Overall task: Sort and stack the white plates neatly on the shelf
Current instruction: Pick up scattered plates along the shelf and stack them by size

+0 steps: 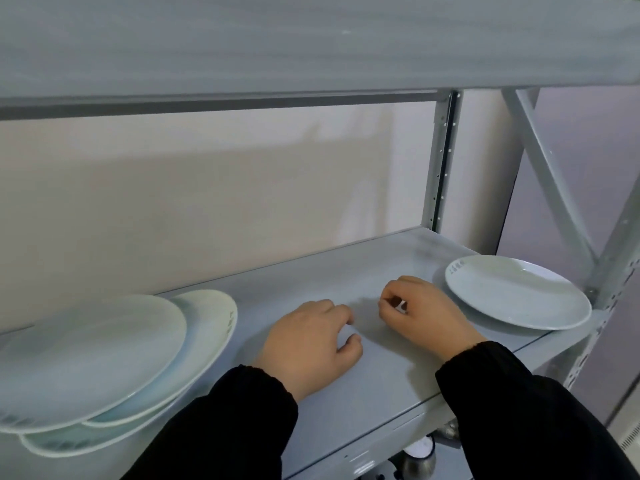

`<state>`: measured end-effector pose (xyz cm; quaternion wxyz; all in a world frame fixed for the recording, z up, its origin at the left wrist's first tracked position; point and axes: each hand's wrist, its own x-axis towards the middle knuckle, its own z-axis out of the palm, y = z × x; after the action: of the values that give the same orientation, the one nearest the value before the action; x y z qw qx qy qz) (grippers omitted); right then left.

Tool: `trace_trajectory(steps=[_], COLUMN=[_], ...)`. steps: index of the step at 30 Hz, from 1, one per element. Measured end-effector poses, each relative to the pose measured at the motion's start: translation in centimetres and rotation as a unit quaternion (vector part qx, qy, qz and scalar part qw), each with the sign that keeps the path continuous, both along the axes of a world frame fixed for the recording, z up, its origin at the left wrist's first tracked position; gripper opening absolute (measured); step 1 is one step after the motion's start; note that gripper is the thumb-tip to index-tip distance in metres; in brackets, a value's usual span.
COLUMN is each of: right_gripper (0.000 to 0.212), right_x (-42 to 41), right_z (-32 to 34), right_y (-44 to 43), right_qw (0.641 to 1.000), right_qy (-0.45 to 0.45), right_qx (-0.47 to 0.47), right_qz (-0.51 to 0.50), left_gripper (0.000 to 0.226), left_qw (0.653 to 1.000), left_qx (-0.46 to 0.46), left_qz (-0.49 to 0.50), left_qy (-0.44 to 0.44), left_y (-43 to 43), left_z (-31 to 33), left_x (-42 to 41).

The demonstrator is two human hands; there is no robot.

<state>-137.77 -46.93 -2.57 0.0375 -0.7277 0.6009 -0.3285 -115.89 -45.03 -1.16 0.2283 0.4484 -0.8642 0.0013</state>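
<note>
So both hands are hovering over the bare middle of the shelf point(349, 268), no plate in either. The left hand point(311, 344) is loosely curled and holding nothing. The right hand point(422, 313) is curled tighter, thumb against forefinger. There's a white speck in there, and I honestly can't tell if it's pinching something or not.

The plates sit in two spots: a sloppy stack of three point(104, 368) at the left end and a single plate point(516, 292) way over at the right end, near the upright.

My guess is the next step is fetching the single one. I'd grip it by opposite rims with both hands, lift it instead of dragging it, then square up the left pile before adding it. That pile looks like it pokes past the near edge, so nudge it farther back first.

Orientation-wise, they're round, so there's no real long axis. All lie flat and face up. The stack is fanned: one plate peeks out to the right and the bottom one toward the near side. The single plate has its printed mark on its far-left rim.
</note>
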Motion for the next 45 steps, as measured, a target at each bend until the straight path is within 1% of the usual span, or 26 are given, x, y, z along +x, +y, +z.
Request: trace_trajectory(steps=[4, 7, 10, 12, 13, 15, 17, 21, 24, 27, 29, 33, 34, 36, 39, 43, 45], right_gripper=[0.011, 0.009, 0.011, 0.024, 0.034, 0.046, 0.055, 0.074, 0.075, 0.064, 0.050, 0.023, 0.020, 0.029, 0.029, 0.039, 0.048], right_x=[-0.7, -0.7, -0.9, -1.1, -1.1, -1.0, -0.9, -0.8, -0.7, -0.5, -0.3, -0.3, -0.1, 0.3, 0.7, 0.7, 0.5], right_z=[-0.1, -0.3, -0.6, -0.9, -1.0, -0.9, -0.8, -0.9, -1.0, -1.1, -0.9, -1.0, -1.0, -0.9, -0.5, -0.7, -1.2], right_y=[-0.3, -0.4, -0.7, -0.9, -1.0, -0.9, -0.7, -0.7, -0.8, -0.7, -0.7, -1.1, -1.0, -0.6, 0.2, 0.3, -0.2], right_qw=[1.000, 0.999, 0.991, 0.981, 0.974, 0.955, 0.935, 0.911, 0.906, 0.920, 0.938, 0.978, 0.984, 0.991, 0.995, 0.993, 0.992], right_qy=[-0.007, 0.005, 0.026, 0.045, 0.071, 0.124, 0.138, 0.131, 0.134, 0.161, 0.180, 0.172, 0.162, 0.126, 0.091, 0.113, 0.120], right_qx=[-0.014, -0.033, -0.083, -0.098, -0.073, 0.040, 0.126, 0.198, 0.189, 0.143, 0.114, 0.071, 0.056, 0.036, 0.027, 0.022, 0.015], right_qz=[-0.015, -0.035, -0.100, -0.164, -0.201, -0.267, -0.302, -0.338, -0.353, -0.327, -0.274, -0.098, -0.056, 0.000, 0.015, 0.031, 0.032], left_gripper=[0.037, 0.039, 0.038, 0.037, 0.036, 0.037, 0.039, 0.037, 0.042, 0.035, 0.035, 0.037, 0.037, 0.036, 0.034, 0.033, 0.032], left_qw=[1.000, 1.000, 1.000, 1.000, 1.000, 1.000, 1.000, 1.000, 1.000, 1.000, 1.000, 1.000, 1.000, 1.000, 1.000, 0.999, 0.999], left_qx=[-0.002, -0.006, -0.007, -0.009, -0.009, -0.007, -0.011, -0.011, -0.012, -0.004, -0.009, -0.009, -0.011, -0.019, -0.023, -0.027, -0.027], left_qz=[0.004, 0.002, -0.003, -0.004, -0.006, -0.009, -0.011, -0.011, -0.012, -0.013, -0.013, -0.005, -0.002, 0.002, 0.007, 0.023, 0.029], left_qy=[-0.007, 0.000, -0.003, 0.002, 0.005, 0.004, -0.004, -0.001, -0.001, 0.003, 0.000, -0.004, -0.006, -0.012, -0.018, -0.018, -0.020], left_y=[-0.7, -0.6, -0.3, -0.2, -0.1, -0.1, 0.0, 0.2, 0.3, 0.3, 0.3, 0.3, 0.2, 0.2, 0.3, 0.1, 0.0], left_z=[0.3, 0.2, 0.2, 0.2, 0.3, 0.2, 0.1, 0.2, 0.3, 0.5, 0.6, 0.8, 0.8, 0.9, 1.0, 1.0, 1.0], left_x=[0.0, 0.2, 0.2, 0.4, 0.4, 0.6, 0.7, 0.8, 0.8, 0.8, 0.8, 0.9, 0.9, 0.9, 0.9, 1.0, 1.0])
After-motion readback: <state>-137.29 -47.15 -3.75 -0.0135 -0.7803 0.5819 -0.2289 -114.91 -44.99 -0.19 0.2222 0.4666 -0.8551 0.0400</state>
